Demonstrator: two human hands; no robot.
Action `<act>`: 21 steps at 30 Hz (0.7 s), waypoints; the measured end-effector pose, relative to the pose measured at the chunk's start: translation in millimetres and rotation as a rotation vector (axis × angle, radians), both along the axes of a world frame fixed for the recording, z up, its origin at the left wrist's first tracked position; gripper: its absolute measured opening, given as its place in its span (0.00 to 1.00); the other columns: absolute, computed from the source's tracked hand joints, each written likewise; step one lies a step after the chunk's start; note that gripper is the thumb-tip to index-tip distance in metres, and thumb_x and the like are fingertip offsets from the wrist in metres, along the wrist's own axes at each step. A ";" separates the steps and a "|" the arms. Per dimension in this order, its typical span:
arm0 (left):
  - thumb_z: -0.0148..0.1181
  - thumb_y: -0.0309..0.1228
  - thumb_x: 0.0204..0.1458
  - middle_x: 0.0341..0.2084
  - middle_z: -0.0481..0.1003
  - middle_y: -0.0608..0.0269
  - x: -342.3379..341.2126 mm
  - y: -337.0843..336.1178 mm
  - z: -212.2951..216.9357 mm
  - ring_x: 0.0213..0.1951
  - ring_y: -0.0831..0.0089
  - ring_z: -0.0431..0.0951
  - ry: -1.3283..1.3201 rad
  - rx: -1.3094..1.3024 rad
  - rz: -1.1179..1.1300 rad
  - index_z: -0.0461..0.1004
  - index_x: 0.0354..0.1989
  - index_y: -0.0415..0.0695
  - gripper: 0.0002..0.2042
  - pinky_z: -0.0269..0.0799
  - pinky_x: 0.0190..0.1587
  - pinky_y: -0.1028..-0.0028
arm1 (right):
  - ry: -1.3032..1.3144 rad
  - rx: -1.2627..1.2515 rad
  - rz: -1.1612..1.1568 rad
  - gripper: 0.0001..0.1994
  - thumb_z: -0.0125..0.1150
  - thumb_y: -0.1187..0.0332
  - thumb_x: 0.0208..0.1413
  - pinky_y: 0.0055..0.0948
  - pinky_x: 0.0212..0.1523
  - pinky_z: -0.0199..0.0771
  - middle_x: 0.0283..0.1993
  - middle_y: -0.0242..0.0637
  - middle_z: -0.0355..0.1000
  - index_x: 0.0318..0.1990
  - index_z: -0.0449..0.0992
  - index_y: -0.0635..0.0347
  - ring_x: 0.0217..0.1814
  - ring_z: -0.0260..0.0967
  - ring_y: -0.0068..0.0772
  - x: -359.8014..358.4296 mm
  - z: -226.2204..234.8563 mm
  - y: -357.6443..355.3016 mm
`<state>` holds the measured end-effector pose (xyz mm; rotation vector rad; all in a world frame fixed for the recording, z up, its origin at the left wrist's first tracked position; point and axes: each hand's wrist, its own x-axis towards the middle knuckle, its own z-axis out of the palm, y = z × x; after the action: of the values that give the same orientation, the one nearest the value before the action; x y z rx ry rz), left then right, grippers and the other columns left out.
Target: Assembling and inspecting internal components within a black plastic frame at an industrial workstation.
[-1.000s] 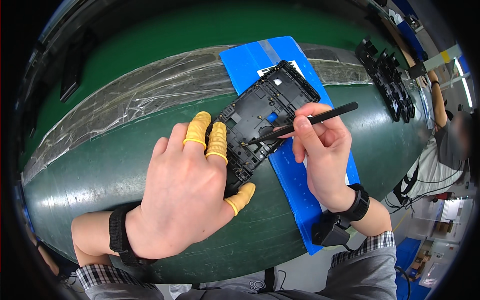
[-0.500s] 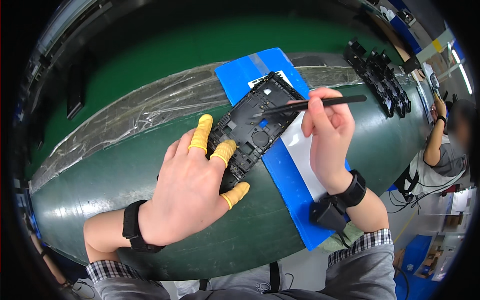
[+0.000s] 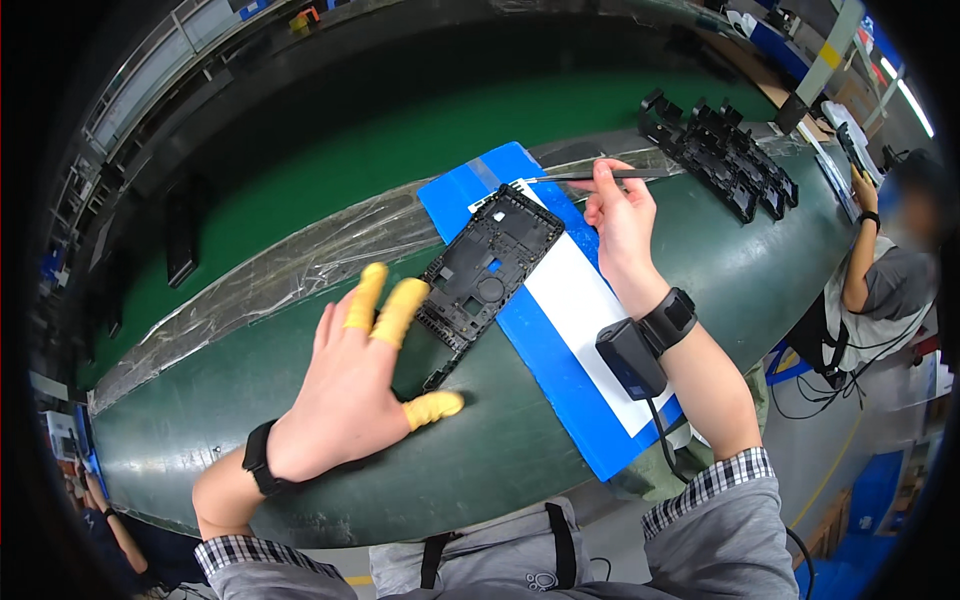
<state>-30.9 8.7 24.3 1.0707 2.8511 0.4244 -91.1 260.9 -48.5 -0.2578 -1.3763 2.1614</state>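
My left hand is spread beside the lower left edge of a black plastic electronics housing. Yellow finger cots cover its thumb and two fingers. Whether a fingertip touches the housing I cannot tell. The housing lies tilted across a blue board and the green mat, with a small white patch and a blue patch on it. Black tweezers are pinched in my right hand, their tips pointing left over the far end of a white sheet on the board.
Several black plastic frames stand at the far right of the green bench mat. Clear film runs along the mat's far edge. A black box with a cable is strapped at my right wrist. A person works at the right.
My right hand and the tweezers have moved off the housing's middle to the sheet's far end. My left hand has drawn back from the housing and its fingers are off its face.
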 end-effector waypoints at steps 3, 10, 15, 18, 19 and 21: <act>0.68 0.37 0.21 0.50 0.42 0.37 13.2 -19.3 -9.7 0.51 0.47 0.47 0.000 0.125 0.061 0.36 0.53 0.35 0.52 0.47 0.50 0.61 | -0.011 0.015 -0.009 0.07 0.51 0.69 0.46 0.13 0.13 0.52 0.22 0.39 0.68 0.32 0.64 0.61 0.12 0.54 0.14 -2.4 -1.1 0.7; 0.66 0.33 0.23 0.52 0.43 0.46 17.7 -34.1 -21.9 0.54 0.59 0.45 -0.115 0.437 0.234 0.35 0.53 0.35 0.50 0.45 0.53 0.66 | -0.056 -0.003 0.000 0.06 0.50 0.69 0.47 0.14 0.12 0.52 0.20 0.38 0.68 0.30 0.65 0.61 0.12 0.53 0.14 -3.4 -0.8 -0.1; 0.55 0.32 0.34 0.50 0.52 0.56 -16.4 -77.4 75.5 0.50 0.69 0.57 0.038 1.194 0.250 0.42 0.54 0.42 0.37 0.58 0.46 0.75 | -0.086 -0.020 -0.007 0.06 0.49 0.70 0.46 0.14 0.11 0.52 0.18 0.37 0.67 0.29 0.64 0.62 0.11 0.54 0.14 0.1 7.1 -4.7; 0.54 0.29 0.34 0.43 0.60 0.58 -32.1 -64.6 101.8 0.40 0.74 0.63 0.044 0.717 0.255 0.45 0.54 0.44 0.35 0.61 0.40 0.80 | -0.136 0.062 -0.065 0.06 0.49 0.70 0.46 0.14 0.11 0.52 0.16 0.36 0.66 0.29 0.64 0.63 0.11 0.54 0.14 1.2 3.3 1.1; 0.57 0.29 0.31 0.40 0.62 0.58 -39.6 -60.5 94.8 0.38 0.74 0.63 -0.078 0.510 0.304 0.45 0.54 0.43 0.37 0.62 0.39 0.78 | -0.136 0.096 -0.074 0.05 0.49 0.71 0.46 0.14 0.11 0.52 0.16 0.35 0.66 0.28 0.65 0.63 0.11 0.55 0.14 2.0 3.3 2.3; 0.61 0.32 0.27 0.34 0.65 0.51 -50.3 -53.8 63.7 0.38 0.65 0.66 -0.028 0.133 0.374 0.45 0.53 0.42 0.41 0.61 0.40 0.74 | -0.123 0.122 -0.085 0.04 0.50 0.72 0.46 0.14 0.11 0.51 0.15 0.35 0.66 0.27 0.65 0.64 0.11 0.55 0.14 2.3 4.6 3.8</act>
<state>-81.3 -45.2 87.9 0.5331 3.0328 0.6530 -88.8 264.7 -43.9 -0.4005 -1.5308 2.0131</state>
